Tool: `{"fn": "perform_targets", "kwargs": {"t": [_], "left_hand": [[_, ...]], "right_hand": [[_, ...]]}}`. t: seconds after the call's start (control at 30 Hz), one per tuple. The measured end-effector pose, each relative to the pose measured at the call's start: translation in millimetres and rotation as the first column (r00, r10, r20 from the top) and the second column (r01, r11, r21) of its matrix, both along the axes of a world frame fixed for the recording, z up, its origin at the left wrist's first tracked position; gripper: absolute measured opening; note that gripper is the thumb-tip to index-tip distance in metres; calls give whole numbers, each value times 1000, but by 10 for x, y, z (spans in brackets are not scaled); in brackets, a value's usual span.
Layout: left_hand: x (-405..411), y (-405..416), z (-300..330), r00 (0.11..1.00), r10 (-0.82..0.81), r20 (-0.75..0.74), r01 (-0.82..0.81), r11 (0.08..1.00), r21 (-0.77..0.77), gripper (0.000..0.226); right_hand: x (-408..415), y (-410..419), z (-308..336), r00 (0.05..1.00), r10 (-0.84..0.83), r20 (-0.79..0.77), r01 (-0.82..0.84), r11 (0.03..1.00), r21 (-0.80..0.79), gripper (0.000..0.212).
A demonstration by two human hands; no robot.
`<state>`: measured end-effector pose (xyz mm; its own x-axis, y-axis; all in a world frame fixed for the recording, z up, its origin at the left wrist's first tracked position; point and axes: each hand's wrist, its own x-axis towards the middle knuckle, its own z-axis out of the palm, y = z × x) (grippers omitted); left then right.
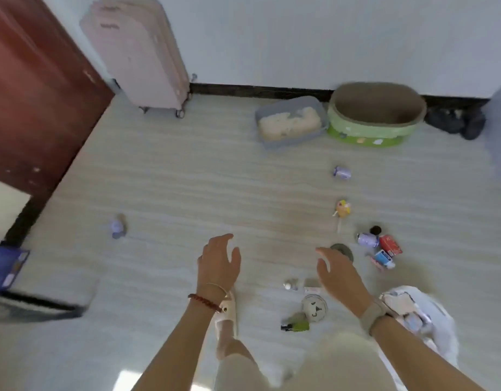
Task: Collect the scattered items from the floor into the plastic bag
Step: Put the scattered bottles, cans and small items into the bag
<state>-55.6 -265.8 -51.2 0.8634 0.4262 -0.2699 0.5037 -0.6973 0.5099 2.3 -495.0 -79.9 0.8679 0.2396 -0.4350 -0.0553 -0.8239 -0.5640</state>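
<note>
Both the left hand (pixel 219 259) and right hand (pixel 338 270) are hovering spread and holding nothing, so the next grip is reaching for the round grey item (pixel 314 309) lying just below the right hand (plastic bag (pixel 421 314) waiting beside that wrist on the floor (pixel 187 193)).

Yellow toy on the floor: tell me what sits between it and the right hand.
Nothing visible blocks it. The right hand hangs open above bare floor, the yellow toy lies ahead of it, and a round grey lid sits just beside the fingers.

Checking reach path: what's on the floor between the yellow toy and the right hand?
In the head view, only a dark round disc lies between the yellow toy and the right hand, partly hidden by its fingertips; otherwise bare floor.
</note>
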Motion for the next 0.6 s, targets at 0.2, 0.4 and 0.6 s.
{"fn": "perform_targets", "kwargs": {"t": [0.2,0.4,0.6], "left_hand": [[1120,727,-64,901,-435,-4,434,900,-29,38],[1545,392,-179,690,-716,-109,697,697,-169,39],[1778,-171,-338,416,-895,-164,873,443,-202,37]], "right_hand": [[-128,574,-68,809,-580,-94,587,806,83,33],[-445,765,-78,546,-822,-161,836,548,31,34],[-665,808,-322,257,-942,-218,962,271,-34,35]]}}
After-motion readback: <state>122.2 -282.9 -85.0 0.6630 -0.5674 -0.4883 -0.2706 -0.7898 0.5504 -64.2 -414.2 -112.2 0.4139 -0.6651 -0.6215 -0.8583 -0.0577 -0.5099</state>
